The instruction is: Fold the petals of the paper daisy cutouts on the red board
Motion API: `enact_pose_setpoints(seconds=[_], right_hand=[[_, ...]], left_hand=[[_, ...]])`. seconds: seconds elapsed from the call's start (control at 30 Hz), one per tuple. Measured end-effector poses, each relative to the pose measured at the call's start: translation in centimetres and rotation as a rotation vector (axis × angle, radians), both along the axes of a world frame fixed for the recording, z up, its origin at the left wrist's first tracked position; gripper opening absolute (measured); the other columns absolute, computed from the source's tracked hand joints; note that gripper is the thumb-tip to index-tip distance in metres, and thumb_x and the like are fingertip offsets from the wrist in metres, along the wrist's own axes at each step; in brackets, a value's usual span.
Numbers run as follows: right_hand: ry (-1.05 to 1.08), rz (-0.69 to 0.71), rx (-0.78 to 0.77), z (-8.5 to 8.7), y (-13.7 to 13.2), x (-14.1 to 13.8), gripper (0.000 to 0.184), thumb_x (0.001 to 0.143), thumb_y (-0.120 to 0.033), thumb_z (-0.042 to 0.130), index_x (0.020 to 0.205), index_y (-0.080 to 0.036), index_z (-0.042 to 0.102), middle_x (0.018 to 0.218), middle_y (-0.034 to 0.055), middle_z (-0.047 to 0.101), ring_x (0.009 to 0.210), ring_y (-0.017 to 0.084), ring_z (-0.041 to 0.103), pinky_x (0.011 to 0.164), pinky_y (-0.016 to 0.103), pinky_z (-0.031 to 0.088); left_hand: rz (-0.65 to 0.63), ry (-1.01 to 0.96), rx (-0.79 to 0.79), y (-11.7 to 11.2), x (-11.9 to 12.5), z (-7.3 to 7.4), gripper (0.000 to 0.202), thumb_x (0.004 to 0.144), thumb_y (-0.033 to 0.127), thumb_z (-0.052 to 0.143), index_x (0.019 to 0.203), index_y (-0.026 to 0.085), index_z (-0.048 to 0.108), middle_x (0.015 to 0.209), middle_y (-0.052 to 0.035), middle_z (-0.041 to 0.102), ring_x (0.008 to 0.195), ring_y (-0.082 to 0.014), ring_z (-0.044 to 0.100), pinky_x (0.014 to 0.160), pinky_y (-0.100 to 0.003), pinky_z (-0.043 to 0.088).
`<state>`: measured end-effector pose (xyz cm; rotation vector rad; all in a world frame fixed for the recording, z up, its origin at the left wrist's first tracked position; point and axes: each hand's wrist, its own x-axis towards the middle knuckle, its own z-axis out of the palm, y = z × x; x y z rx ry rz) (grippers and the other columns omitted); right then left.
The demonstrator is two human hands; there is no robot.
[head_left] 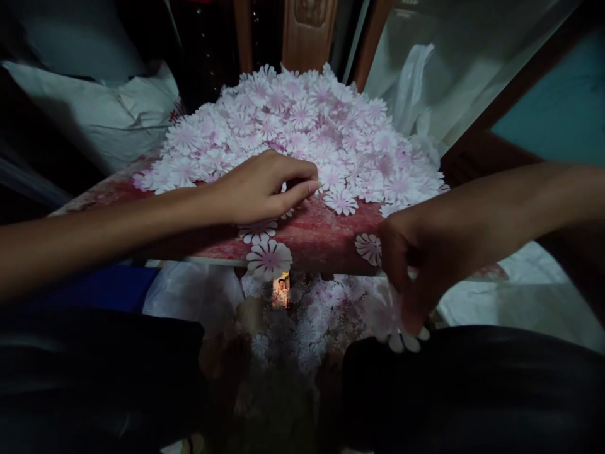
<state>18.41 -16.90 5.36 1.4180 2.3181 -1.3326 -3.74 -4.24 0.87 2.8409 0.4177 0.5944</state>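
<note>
A heap of white flower cutouts with pale purple middles covers the back of the red table. At the heap's front edge, my left hand has its thumb and forefinger closed together. Whatever may be between those fingertips is hidden. My right hand is lowered past the table's front edge, pinching a single flower that looks slightly blurred. Beside its knuckles lies a loose flower on the table edge. Another flower overhangs the edge below my left wrist.
Under the table, more flowers lie piled between my knees, near a small lit screen. A white sack stands at the left. Clear plastic hangs at the back right. My dark-clothed legs flank the lower space.
</note>
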Motion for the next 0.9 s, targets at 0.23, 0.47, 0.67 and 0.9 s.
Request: enact_pose_setpoints(seconds=[0.23, 0.47, 0.67, 0.9], right_hand=[[-0.147, 0.096, -0.171, -0.4, 0.1, -1.3, 0.024, 0.078, -0.037, 0.072, 0.074, -0.014, 0.073, 0.059, -0.0004, 0.061, 0.055, 0.009, 0.053, 0.053, 0.022, 0.036], [-0.318, 0.123, -0.267, 0.3, 1.1, -1.2, 0.021, 0.077, -0.027, 0.071, 0.088, -0.01, 0.076, 0.063, -0.003, 0.062, 0.053, 0.006, 0.048, 0.055, 0.02, 0.037], [-0.307, 0.13, -0.275, 0.0, 1.3, 0.1, 0.033, 0.079, -0.041, 0.072, 0.092, -0.01, 0.076, 0.067, -0.0022, 0.062, 0.058, 0.005, 0.048, 0.057, 0.019, 0.036], [-0.195, -0.035, -0.104, 0.6, 0.8, -0.1, 0.018, 0.086, -0.03, 0.066, 0.091, -0.015, 0.074, 0.06, -0.0052, 0.056, 0.049, 0.003, 0.042, 0.05, 0.018, 0.031]], left_hand=[[-0.005, 0.122, 0.05, 0.9, 0.5, -0.7, 0.037, 0.093, 0.047, 0.048, 0.097, 0.015, 0.065, 0.094, -0.0072, 0.065, 0.094, -0.019, 0.055, 0.086, -0.031, 0.041], [0.008, 0.075, 0.029, 2.2, 1.0, -1.3, 0.036, 0.092, 0.047, 0.05, 0.096, 0.015, 0.066, 0.096, -0.0064, 0.066, 0.096, -0.0186, 0.055, 0.093, -0.032, 0.04], [0.058, 0.037, -0.172, 1.2, 1.8, 0.0, 0.032, 0.088, 0.042, 0.055, 0.088, 0.014, 0.068, 0.088, -0.0058, 0.069, 0.083, -0.0152, 0.06, 0.084, -0.029, 0.045], [-0.085, 0.273, -0.466, -4.8, 2.7, 2.7, 0.036, 0.078, 0.054, 0.067, 0.087, 0.019, 0.073, 0.066, 0.0, 0.066, 0.059, -0.0106, 0.057, 0.056, -0.021, 0.04]])
